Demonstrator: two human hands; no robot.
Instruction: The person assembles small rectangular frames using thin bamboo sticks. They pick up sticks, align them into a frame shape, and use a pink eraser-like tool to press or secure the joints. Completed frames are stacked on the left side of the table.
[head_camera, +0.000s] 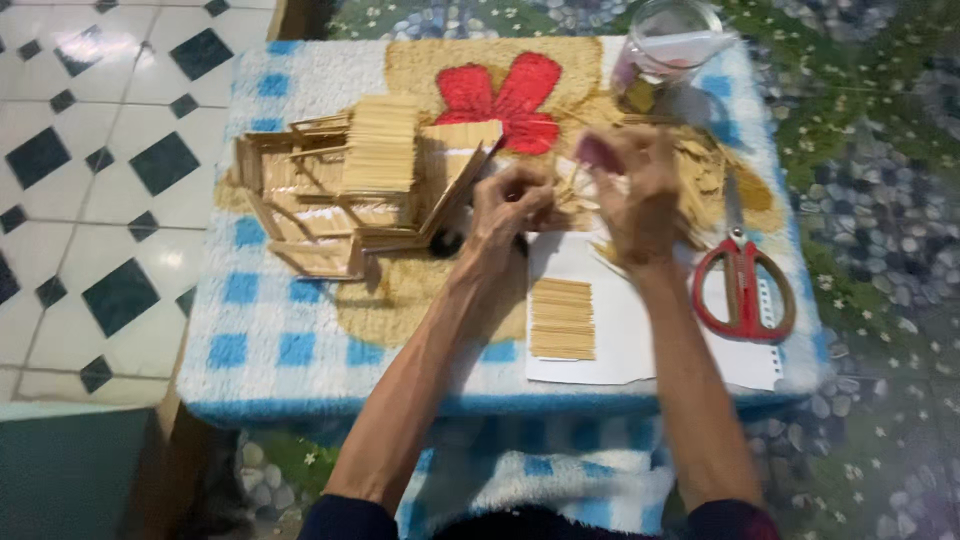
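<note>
Both hands are raised over the middle of the table, which is covered with a blue-checked towel.

Left hand: fingers curled shut and pinched at the tips, apparently on a thin stick. Too blurred to confirm. It sits just beside the right end of the stick model, probably so a piece can go straight on.

Right hand: fingers bunched, half closed, something small and pinkish at the tips. Motion blur, so I cannot tell what it grips or how tightly.

The stick model sits left of centre toward the far edge: a house-like frame with a slatted roof panel on top.

A flat panel of joined sticks lies on a white paper sheet near the front edge, between the forearms. The paper likely works as a glue mat.

Red-handled scissors lie at the right edge, close to the right hand. A clear jar stands at the far right corner. Loose sticks are scattered behind the hands.
</note>
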